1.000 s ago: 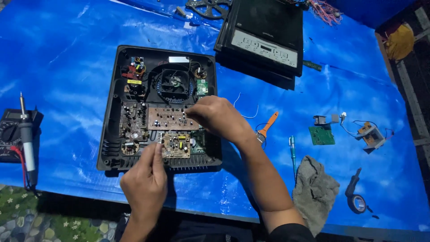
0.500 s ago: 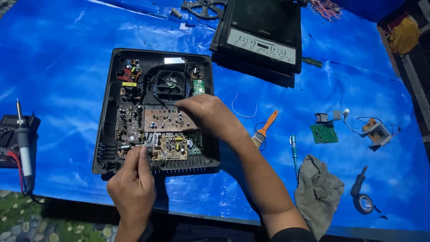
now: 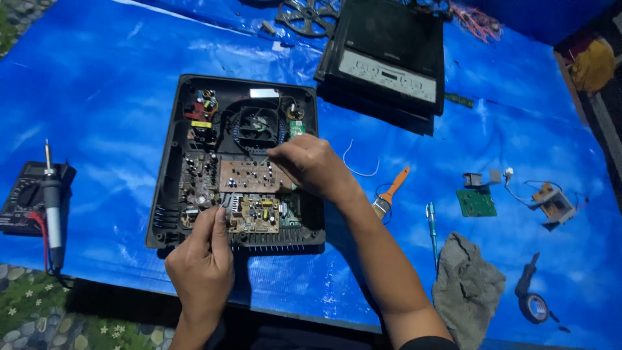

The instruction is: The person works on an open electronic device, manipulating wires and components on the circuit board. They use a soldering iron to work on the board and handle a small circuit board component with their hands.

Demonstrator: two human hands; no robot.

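Grip: left hand pinches a small metal tool at the circuit board; right hand presses narrow fingertips on the brown board.
Location: both boards sit inside the open black casing on the blue tarp.
Nearby: brush, grey rag, soldering iron.

I count two hands of mine, left hand and right hand, both on one open black appliance base. Inside it: one fan, two brown circuit boards plus more board I can't split apart. One black top panel. One wheel-shaped coil holder. One soldering iron, one multimeter, one orange-handled brush, one screwdriver, one grey rag, one loose green board, one tape roll, one blue tarp.
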